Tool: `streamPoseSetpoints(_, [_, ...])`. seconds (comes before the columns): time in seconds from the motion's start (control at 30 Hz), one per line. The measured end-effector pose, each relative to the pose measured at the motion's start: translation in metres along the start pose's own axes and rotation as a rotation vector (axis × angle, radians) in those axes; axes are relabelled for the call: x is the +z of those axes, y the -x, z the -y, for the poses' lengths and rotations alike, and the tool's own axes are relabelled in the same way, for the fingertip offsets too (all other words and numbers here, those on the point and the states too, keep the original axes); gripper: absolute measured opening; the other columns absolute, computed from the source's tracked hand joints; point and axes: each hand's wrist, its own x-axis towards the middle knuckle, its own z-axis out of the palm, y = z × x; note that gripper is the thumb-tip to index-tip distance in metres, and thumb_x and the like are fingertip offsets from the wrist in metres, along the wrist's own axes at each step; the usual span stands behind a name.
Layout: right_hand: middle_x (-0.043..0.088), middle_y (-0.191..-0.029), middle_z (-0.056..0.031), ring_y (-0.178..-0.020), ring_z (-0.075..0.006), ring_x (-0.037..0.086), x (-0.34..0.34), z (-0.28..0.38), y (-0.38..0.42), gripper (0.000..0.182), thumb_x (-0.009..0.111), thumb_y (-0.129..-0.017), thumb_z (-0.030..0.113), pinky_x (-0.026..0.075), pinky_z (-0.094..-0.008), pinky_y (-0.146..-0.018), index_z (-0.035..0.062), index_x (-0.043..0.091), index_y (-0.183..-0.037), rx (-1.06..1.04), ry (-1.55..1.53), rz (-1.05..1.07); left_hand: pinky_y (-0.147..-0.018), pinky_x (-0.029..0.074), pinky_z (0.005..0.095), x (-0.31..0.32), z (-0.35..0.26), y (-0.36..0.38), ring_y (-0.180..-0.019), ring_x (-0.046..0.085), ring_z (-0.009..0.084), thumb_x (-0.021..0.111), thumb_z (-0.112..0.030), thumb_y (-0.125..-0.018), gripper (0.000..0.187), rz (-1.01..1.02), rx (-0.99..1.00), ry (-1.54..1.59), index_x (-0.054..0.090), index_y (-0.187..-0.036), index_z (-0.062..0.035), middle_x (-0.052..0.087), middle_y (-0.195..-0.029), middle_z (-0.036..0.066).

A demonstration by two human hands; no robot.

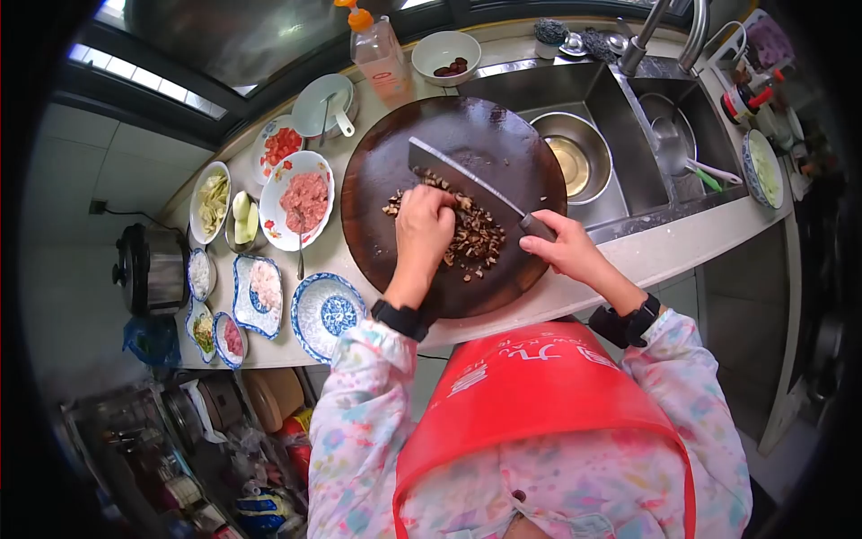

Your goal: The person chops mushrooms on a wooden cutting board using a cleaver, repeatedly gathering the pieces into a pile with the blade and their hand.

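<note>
a round dark chopping board (521,148) sits on the desk (660,253), and a heap of chopped brown pieces (478,238) lies on it, right of centre and toward the person, with some scattered at the edges. the right hand (566,249) holds a cleaver (462,173), its fingers closed round the handle; the blade slants across the board, above the left hand (425,218) in the view. the left fingers are curled close together over the pieces beside the blade; i cannot tell whether they pinch any. left of the board stand a flowered bowl (324,204) of pink minced meat with a spoon (301,244) in it, a dish (275,325) of pale chopped bits and an unfilled blue-and-white bowl (303,310). to the right, a metal pan (603,175) rests in the sink (588,90).
</note>
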Motion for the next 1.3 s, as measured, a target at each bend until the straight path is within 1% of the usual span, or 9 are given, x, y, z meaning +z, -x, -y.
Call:
streamPoseSetpoints(0.07, [0.062, -0.067, -0.0112, -0.055, -0.0259, 0.061, -0.001, 0.002, 0.007, 0.04, 0.067, -0.079, 0.036, 0.046, -0.0345, -0.05, 0.0091, 0.057, -0.106, -0.531, 0.577, -0.21, -0.071, 0.045, 0.0327, -0.021, -0.004, 0.011, -0.075, 0.056, 0.0221, 0.051, -0.001, -0.075, 0.01, -0.211, -0.199, 0.189, 0.061, -0.074, -0.0008, 0.059, -0.076, 0.009])
streamPoseSetpoints(0.17, [0.063, -0.073, -0.0141, -0.069, -0.0315, 0.063, 0.002, 0.026, 0.018, 0.043, 0.068, -0.076, 0.038, 0.048, -0.0384, -0.059, 0.0104, 0.057, -0.107, -0.549, 0.658, -0.164, -0.068, 0.043, 0.025, -0.033, 0.01, 0.002, -0.069, 0.054, 0.0134, 0.048, 0.0, -0.079, 0.012, -0.682, -0.45, 0.51, 0.06, -0.078, 0.0014, 0.06, -0.076, 0.005])
streamPoseSetpoints(0.3, [0.065, -0.077, -0.0123, -0.07, -0.0297, 0.064, 0.003, 0.05, 0.021, 0.042, 0.07, -0.075, 0.033, 0.049, -0.0367, -0.06, 0.01, 0.058, -0.108, -0.668, 0.839, -0.134, -0.063, 0.043, 0.0236, -0.034, 0.029, -0.018, -0.065, 0.054, 0.0115, 0.047, -0.001, -0.08, 0.015, -0.786, -0.565, 1.012, 0.061, -0.081, 0.0018, 0.061, -0.079, 0.009])
streamPoseSetpoints(0.43, [0.062, -0.068, -0.0103, -0.063, -0.0295, 0.062, 0.011, 0.042, 0.009, 0.038, 0.066, -0.076, 0.04, 0.048, -0.0398, -0.054, 0.0128, 0.058, -0.101, -0.628, 1.103, -0.108, -0.055, 0.043, 0.0237, -0.011, 0.059, -0.011, -0.056, 0.053, 0.0112, 0.051, -0.006, -0.078, 0.014, -0.595, -0.83, 0.663, 0.063, -0.081, 0.0014, 0.062, -0.07, 0.007])
streamPoseSetpoints(0.57, [0.062, -0.069, -0.0094, -0.064, -0.0298, 0.062, 0.0, 0.008, -0.013, 0.038, 0.067, -0.074, 0.039, 0.048, -0.0405, -0.054, 0.0139, 0.057, -0.101, -0.732, 1.03, -0.161, -0.055, 0.043, 0.0238, -0.004, 0.057, -0.015, -0.059, 0.056, 0.0107, 0.054, -0.008, -0.076, 0.015, -0.627, -0.63, 0.437, 0.064, -0.08, 0.0016, 0.062, -0.065, 0.004])
streamPoseSetpoints(0.73, [0.059, -0.073, -0.0076, -0.068, -0.0292, 0.061, -0.005, 0.064, 0.015, 0.036, 0.071, -0.07, 0.03, 0.048, -0.0399, -0.056, 0.0116, 0.057, -0.098, -0.771, 1.081, -0.139, -0.04, 0.027, 0.0216, -0.049, 0.044, -0.015, -0.044, 0.038, 0.005, 0.057, -0.01, -0.08, 0.008, -0.569, -0.757, 0.909, 0.06, -0.078, -0.0031, 0.058, -0.063, 0.003])
streamPoseSetpoints(0.87, [0.057, -0.07, -0.0071, -0.065, -0.0267, 0.061, -0.001, 0.041, 0.004, 0.032, 0.073, -0.066, 0.026, 0.048, -0.0381, -0.053, 0.0102, 0.052, -0.086, -0.767, 1.238, -0.12, -0.043, 0.031, 0.0211, -0.014, 0.069, 0.015, -0.048, 0.043, 0.0059, 0.054, -0.007, -0.079, 0.008, -0.629, -0.853, 0.817, 0.061, -0.078, -0.0021, 0.058, -0.064, 0.002])
streamPoseSetpoints(1.0, [0.058, -0.069, -0.0089, -0.067, -0.0281, 0.061, -0.012, 0.003, -0.019, 0.028, 0.07, -0.066, 0.022, 0.048, -0.0405, -0.056, 0.0098, 0.051, -0.082, -0.749, 1.221, -0.143, -0.054, 0.042, 0.0242, -0.011, 0.049, 0.008, -0.058, 0.053, 0.0079, 0.053, -0.009, -0.078, 0.014, -0.634, -0.702, 0.533, 0.063, -0.08, 0.0009, 0.061, -0.066, 0.004])
streamPoseSetpoints(1.3, [0.059, -0.07, -0.0088, -0.065, -0.0301, 0.061, 0.001, 0.019, 0.045, 0.028, 0.069, -0.066, 0.021, 0.046, -0.0419, -0.055, 0.0092, 0.051, -0.083, -0.698, 1.038, -0.009, -0.053, 0.034, 0.0194, -0.071, -0.004, 0.05, -0.059, 0.047, 0.0057, 0.053, -0.006, -0.081, 0.014, -0.454, -0.736, 0.682, 0.062, -0.088, 0.0009, 0.061, -0.071, 0.003])
